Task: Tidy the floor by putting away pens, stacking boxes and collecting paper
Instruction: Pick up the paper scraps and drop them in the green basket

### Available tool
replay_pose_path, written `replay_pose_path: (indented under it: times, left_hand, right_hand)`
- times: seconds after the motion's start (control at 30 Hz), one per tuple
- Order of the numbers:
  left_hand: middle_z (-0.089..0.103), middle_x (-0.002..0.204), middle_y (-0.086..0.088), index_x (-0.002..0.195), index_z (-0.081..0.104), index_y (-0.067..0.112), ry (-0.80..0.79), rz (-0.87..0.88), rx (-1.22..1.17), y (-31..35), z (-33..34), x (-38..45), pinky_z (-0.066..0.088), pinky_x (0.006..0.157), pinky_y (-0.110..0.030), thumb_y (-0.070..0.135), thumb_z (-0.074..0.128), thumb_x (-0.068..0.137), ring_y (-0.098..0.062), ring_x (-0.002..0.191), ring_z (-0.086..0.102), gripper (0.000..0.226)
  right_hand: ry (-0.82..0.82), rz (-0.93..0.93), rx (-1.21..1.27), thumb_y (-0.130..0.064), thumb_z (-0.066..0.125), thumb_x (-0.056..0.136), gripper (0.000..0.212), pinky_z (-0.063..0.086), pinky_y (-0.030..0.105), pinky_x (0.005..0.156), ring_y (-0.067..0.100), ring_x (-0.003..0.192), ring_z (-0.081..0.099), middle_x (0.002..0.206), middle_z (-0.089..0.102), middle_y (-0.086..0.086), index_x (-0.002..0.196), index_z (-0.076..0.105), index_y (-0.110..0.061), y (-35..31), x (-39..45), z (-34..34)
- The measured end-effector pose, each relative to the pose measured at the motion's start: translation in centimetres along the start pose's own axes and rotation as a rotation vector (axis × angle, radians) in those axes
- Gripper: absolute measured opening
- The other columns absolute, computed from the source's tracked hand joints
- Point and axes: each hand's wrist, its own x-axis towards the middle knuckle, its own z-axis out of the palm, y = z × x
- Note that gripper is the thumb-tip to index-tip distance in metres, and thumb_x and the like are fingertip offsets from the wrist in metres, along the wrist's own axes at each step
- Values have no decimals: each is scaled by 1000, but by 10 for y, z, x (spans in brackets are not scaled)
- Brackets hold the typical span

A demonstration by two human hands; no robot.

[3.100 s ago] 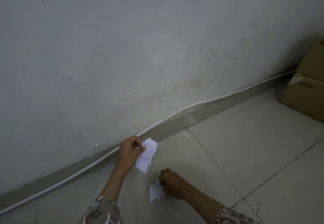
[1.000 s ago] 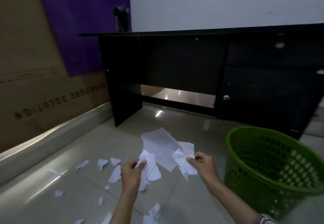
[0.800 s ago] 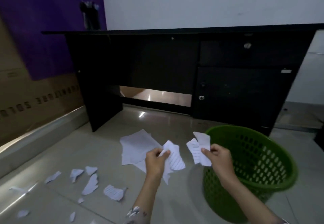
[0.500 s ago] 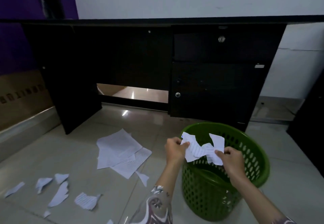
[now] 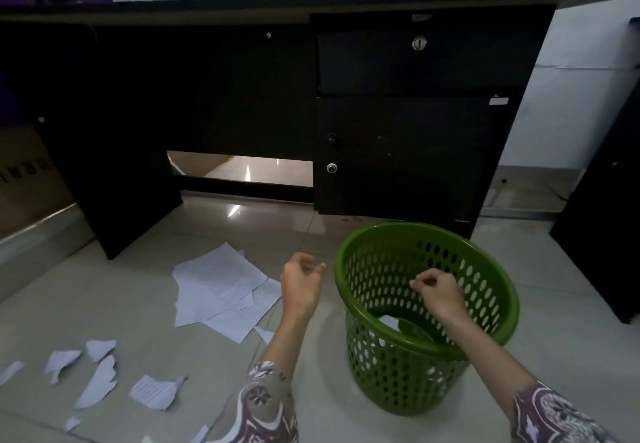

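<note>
Paper sheets (image 5: 221, 286) lie in a loose overlapping pile on the floor (image 5: 554, 286), in front of the dark desk (image 5: 242, 96) and just left of the green basket (image 5: 498, 325). Torn scraps (image 5: 97, 380) are scattered nearer the lower left edge of the view, well apart from the basket. One pale piece (image 5: 389, 322) lies inside the basket, at its bottom (only part of it shows past the rim).

Both hands are held out and hold nothing. The left hand (image 5: 299, 285) hovers between the sheets and the basket, its grip loosely curled with the fingertips drawn toward the thumb. The right hand (image 5: 436, 292) hangs over the basket's opening, its grip likewise loosely curled and empty. Patterned sleeves (image 5: 263, 404) cover both forearms near the bottom edge.

The basket stands upright on the floor, close to the desk's drawer unit (image 5: 408, 120), which has round locks on its fronts. A brown box (image 5: 24, 179) sits at the far left.
</note>
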Motion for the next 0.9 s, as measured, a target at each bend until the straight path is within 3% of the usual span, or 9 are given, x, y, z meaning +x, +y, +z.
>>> replay_pose_path:
  times: [0.33, 0.43, 0.57, 0.63, 0.73, 0.83, 0.9]
  left_hand:
    - [61, 89, -13, 99, 60, -1, 268, -101, 36, -69, -120, -10, 40, 76, -27, 9, 65, 83, -25, 85, 56, 19]
    - [61, 85, -15, 93, 60, 1, 348, -135, 60, -96, -167, -26, 41, 75, -28, 5, 66, 81, -28, 84, 59, 14]
    - [60, 85, -15, 91, 59, 0, 453, -232, 55, -140, -238, -66, 36, 74, -27, 1, 64, 81, -26, 82, 56, 11]
    - [60, 84, -15, 90, 60, -2, 515, -288, 93, -162, -268, -91, 37, 72, -26, 0, 65, 80, -27, 81, 56, 12]
    - [58, 79, -14, 81, 57, -1, 557, -424, 125, -199, -306, -130, 43, 56, -25, -3, 66, 78, -31, 79, 56, 10]
    - [57, 75, -15, 65, 54, 4, 490, -657, 188, -233, -336, -164, 41, 69, -33, 0, 71, 73, -33, 80, 57, 20]
    - [57, 83, -15, 68, 54, 5, 392, -753, 279, -249, -348, -183, 43, 77, -36, 4, 73, 73, -34, 90, 60, 19]
  right_hand:
    - [56, -367, 162, -10, 59, 87, 7, 49, 32, 77, 19, 86, 59, 92, 64, 8, 88, 66, -9, -64, -47, 61]
    - [-31, -401, 218, -6, 59, 85, 7, 51, 35, 73, 16, 79, 59, 87, 65, 9, 83, 66, -9, -74, -69, 96]
    - [-224, -390, 272, 0, 59, 83, 16, 46, 28, 64, -1, 64, 56, 72, 62, 1, 75, 63, -13, -81, -107, 152]
    - [-321, -364, 286, 1, 58, 83, 14, 46, 29, 65, 3, 63, 56, 69, 61, -3, 75, 63, -10, -80, -126, 177]
    - [-449, -340, 289, 2, 57, 83, 12, 45, 29, 65, 10, 64, 54, 67, 60, -2, 75, 63, -4, -75, -149, 212]
    - [-577, -338, 254, 3, 56, 83, 15, 43, 27, 63, 14, 63, 52, 64, 57, 0, 71, 61, -5, -64, -173, 249]
    - [-653, -342, 204, 2, 57, 84, 15, 44, 26, 63, 15, 65, 53, 64, 57, 0, 72, 61, -6, -52, -187, 269]
